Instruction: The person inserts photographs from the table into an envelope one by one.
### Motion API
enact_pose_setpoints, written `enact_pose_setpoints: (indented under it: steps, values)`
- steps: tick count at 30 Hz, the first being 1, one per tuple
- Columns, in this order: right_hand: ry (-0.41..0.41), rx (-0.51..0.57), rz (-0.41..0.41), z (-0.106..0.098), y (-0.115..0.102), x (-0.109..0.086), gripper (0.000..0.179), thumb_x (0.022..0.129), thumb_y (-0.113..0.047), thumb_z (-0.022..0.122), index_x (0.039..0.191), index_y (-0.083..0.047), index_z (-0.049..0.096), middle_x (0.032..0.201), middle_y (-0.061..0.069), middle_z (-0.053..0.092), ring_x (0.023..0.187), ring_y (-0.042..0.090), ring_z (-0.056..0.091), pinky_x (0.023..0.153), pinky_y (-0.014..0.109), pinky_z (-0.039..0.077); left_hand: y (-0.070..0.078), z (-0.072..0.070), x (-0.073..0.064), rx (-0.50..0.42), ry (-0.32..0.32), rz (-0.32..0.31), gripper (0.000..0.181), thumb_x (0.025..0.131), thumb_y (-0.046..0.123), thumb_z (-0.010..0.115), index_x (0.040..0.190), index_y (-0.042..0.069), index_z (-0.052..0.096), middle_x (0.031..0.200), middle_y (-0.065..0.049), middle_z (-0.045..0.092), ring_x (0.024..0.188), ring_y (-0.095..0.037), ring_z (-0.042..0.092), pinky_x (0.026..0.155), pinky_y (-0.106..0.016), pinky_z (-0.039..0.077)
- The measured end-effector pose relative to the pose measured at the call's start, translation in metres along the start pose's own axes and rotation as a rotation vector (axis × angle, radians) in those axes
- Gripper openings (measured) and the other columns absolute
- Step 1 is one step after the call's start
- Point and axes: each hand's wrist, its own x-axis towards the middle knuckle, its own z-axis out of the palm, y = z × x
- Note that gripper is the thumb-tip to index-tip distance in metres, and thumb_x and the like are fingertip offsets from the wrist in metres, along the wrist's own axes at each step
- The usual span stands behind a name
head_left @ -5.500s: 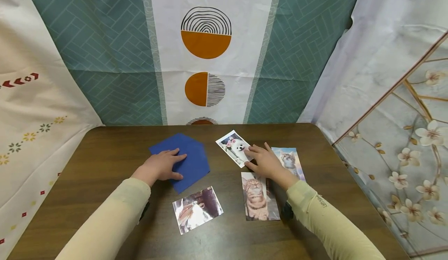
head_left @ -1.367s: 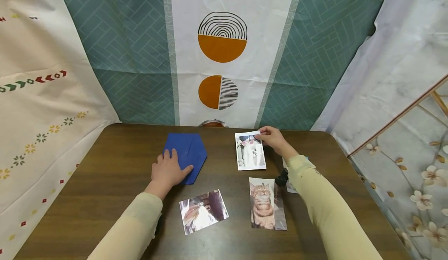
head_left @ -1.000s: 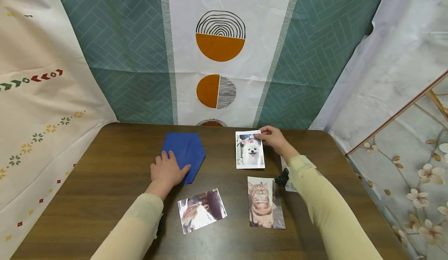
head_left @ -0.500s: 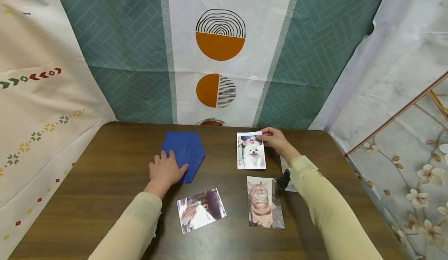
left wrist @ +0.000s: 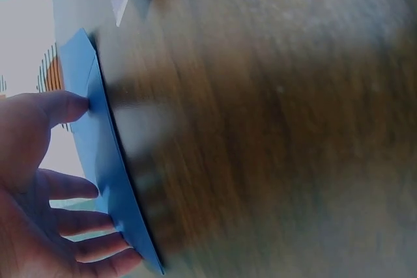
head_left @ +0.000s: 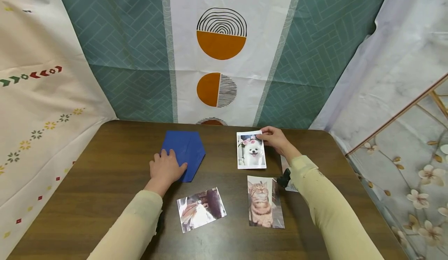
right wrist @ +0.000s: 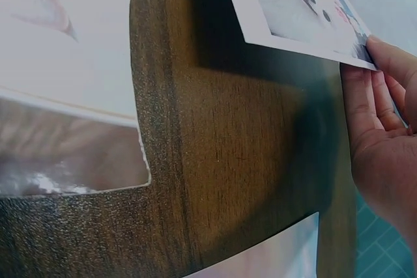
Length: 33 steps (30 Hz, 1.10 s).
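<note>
My left hand [head_left: 166,169] rests with spread fingers on a blue envelope [head_left: 189,151] at the back left of the table. In the left wrist view its fingertips touch the envelope's surface [left wrist: 107,154]. My right hand [head_left: 276,140] pinches the top right corner of a photo of a white dog [head_left: 251,151] with pink flowers on its head. The right wrist view shows the dog photo [right wrist: 313,11] raised off the table, a shadow under it, its corner between thumb and fingers.
A photo of an orange cat [head_left: 260,203] lies in front of the right hand. A glossy photo with a white figure [head_left: 202,210] lies nearer the middle. Another photo [head_left: 288,182] is partly hidden under the right forearm. Curtains stand behind the wooden table [head_left: 87,198].
Since the earliest frame, the right hand has picked up the dog photo and turned it upright. The left hand has stayed on the envelope, which has turned slightly. The last second shows almost no movement.
</note>
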Motion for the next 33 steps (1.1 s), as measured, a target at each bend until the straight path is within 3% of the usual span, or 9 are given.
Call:
enact_pose_setpoints:
  steps: [8,16,21,25,33]
  values:
    - [-0.008,0.016,-0.013,-0.0004,-0.0031,-0.003,0.036,0.101,-0.009,0.074,0.129,0.006,0.058,0.098,0.001,0.065,0.087,0.012,0.066,0.077,0.024,0.057,0.0021,0.003,0.0039,-0.008,0.007,-0.019,0.08,0.101,0.045,0.065,0.15,-0.016,0.046,0.152,-0.045,0.042,0.134,-0.063,0.043,0.103,-0.073,0.042]
    - [-0.021,0.006,-0.03,-0.007,-0.0016,-0.0047,0.024,0.101,-0.009,0.073,0.12,-0.001,0.062,0.098,0.0,0.067,0.088,0.012,0.068,0.078,0.026,0.059,0.002,0.0036,0.0025,-0.01,-0.016,-0.012,0.083,0.101,0.046,0.064,0.154,-0.015,0.041,0.157,-0.044,0.036,0.137,-0.064,0.04,0.106,-0.074,0.039]
    - [-0.01,-0.021,-0.015,-0.0085,-0.002,-0.0048,0.03,0.101,-0.012,0.075,0.125,0.001,0.061,0.099,0.0,0.066,0.088,0.012,0.067,0.078,0.025,0.058,0.0062,0.0016,-0.0007,-0.025,-0.03,-0.003,0.078,0.103,0.038,0.062,0.156,-0.014,0.039,0.159,-0.045,0.032,0.139,-0.066,0.036,0.107,-0.075,0.037]
    - [-0.014,-0.028,-0.004,-0.008,-0.0013,-0.0041,0.039,0.102,-0.013,0.075,0.132,0.005,0.058,0.1,0.0,0.066,0.088,0.011,0.066,0.079,0.024,0.057,0.0083,0.0005,-0.001,-0.042,-0.028,-0.007,0.078,0.103,0.037,0.064,0.156,-0.014,0.039,0.159,-0.045,0.031,0.139,-0.066,0.036,0.105,-0.077,0.037]
    - [-0.003,-0.028,-0.013,-0.0082,0.0013,-0.0024,0.03,0.1,-0.013,0.076,0.123,0.001,0.061,0.099,0.002,0.066,0.088,0.012,0.067,0.078,0.026,0.059,0.0015,0.0008,0.0004,-0.082,0.008,-0.022,0.086,0.097,0.043,0.071,0.153,-0.015,0.041,0.157,-0.046,0.032,0.138,-0.065,0.038,0.103,-0.076,0.039]
